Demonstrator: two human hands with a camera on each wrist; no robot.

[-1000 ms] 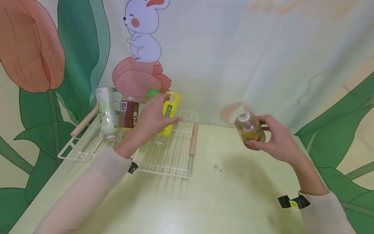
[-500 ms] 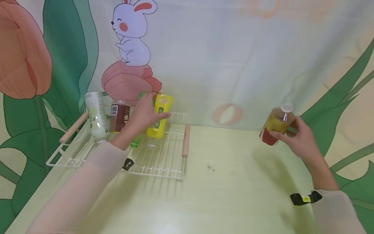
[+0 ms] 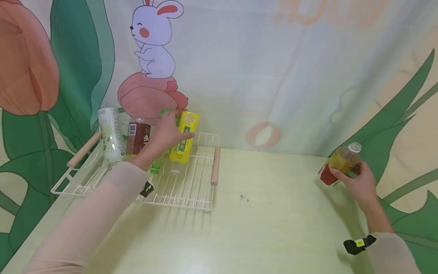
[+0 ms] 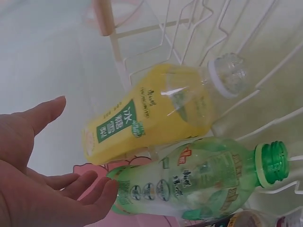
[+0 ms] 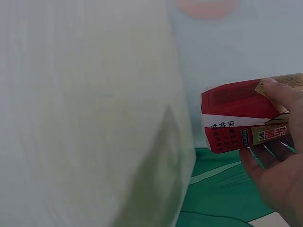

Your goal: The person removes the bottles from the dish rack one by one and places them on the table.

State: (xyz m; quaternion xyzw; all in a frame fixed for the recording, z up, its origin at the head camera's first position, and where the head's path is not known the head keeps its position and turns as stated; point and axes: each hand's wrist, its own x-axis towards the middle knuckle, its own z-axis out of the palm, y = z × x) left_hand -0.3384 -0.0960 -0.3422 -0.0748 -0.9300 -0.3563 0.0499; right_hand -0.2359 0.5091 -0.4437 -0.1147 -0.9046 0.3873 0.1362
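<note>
My right hand (image 3: 362, 184) grips an uncapped clear bottle (image 3: 343, 161) with a red and yellow label. It is tilted, mouth up, above the table's far right part. In the right wrist view, thumb and fingers wrap its label (image 5: 241, 113). My left hand (image 3: 165, 133) is over the wire rack, fingers apart. The left wrist view has its fingertips at the base end of a green bottle (image 4: 189, 187); whether they touch cannot be told. Beside that bottle lies a yellow-labelled bottle (image 4: 156, 109), its neck towards the rack's front, with the thumb apart from it.
The white wire rack (image 3: 191, 207) with wooden handles (image 3: 216, 165) stands on the pale green table (image 3: 267, 236). It also holds a white bottle (image 3: 111, 135) and a bottle with a dark red label (image 3: 138, 137). A printed curtain (image 3: 239, 76) hangs behind.
My right hand has carried the red and yellow bottle rightwards, and lowered it over the last half second. The left hand stays over the rack near the green bottle.
</note>
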